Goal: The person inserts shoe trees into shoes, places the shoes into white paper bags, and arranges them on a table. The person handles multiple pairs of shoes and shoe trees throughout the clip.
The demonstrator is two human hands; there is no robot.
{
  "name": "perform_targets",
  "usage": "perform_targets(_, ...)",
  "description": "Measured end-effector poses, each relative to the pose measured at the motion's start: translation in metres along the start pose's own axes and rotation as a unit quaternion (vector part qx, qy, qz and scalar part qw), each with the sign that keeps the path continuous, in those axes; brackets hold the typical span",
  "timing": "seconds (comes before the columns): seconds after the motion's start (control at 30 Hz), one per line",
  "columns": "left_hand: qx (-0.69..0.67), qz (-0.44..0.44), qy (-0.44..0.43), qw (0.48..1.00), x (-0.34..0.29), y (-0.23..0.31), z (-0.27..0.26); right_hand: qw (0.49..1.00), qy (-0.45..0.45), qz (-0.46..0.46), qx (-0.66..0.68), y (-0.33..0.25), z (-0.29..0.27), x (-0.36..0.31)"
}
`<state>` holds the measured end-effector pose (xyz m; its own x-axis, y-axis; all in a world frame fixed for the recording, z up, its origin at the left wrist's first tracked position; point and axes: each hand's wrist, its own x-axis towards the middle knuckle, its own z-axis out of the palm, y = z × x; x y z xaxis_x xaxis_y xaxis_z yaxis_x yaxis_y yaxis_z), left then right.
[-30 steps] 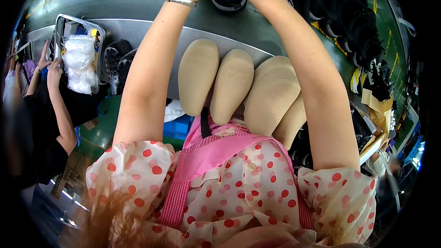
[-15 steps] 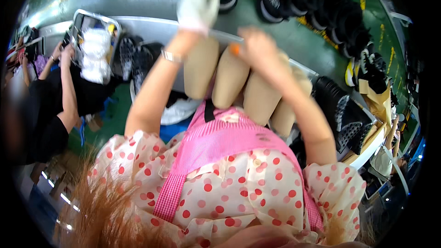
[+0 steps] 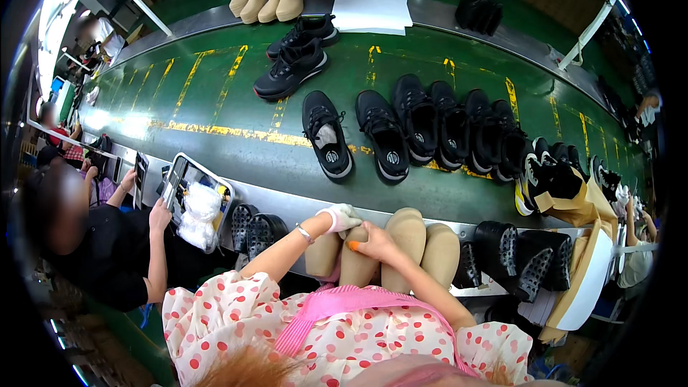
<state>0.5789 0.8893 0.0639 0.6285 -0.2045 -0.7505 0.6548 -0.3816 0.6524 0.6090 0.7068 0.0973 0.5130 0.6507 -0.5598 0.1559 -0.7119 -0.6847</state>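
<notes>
Green table [image 3: 423,57], black shoes [image 3: 416,113], gloved left hand [image 3: 342,218] and right hand [image 3: 377,244] at beige forms [image 3: 406,235], fingers' grip unclear

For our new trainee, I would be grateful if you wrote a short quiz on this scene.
1. True or false: the left hand wears a white glove.
2. What is nearest the right hand?
A. White sheets
B. Tan rounded forms
C. A framed tray
3. Fill in: the black shoes in front of the person stand on a ____ surface.

Key: 1. True. 2. B. 3. green.
</notes>
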Motion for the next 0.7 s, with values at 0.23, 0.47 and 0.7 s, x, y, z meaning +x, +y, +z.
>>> perform_targets(0.23,-0.022,0.035,0.075,0.996,-0.019,0.002,0.009,0.963,-0.108,-0.046,0.242,0.01,-0.019,-0.002)
perform_targets(0.47,-0.318,0.155,-0.008,0.935,-0.104,0.063,0.031,0.852,0.026,-0.111,0.511,-0.011,-0.102,-0.059)
perform_targets(0.7,-0.485,0.22,-0.042,0.845,-0.13,0.107,0.143,0.906,0.232,-0.266,0.232,0.029,-0.153,-0.169)
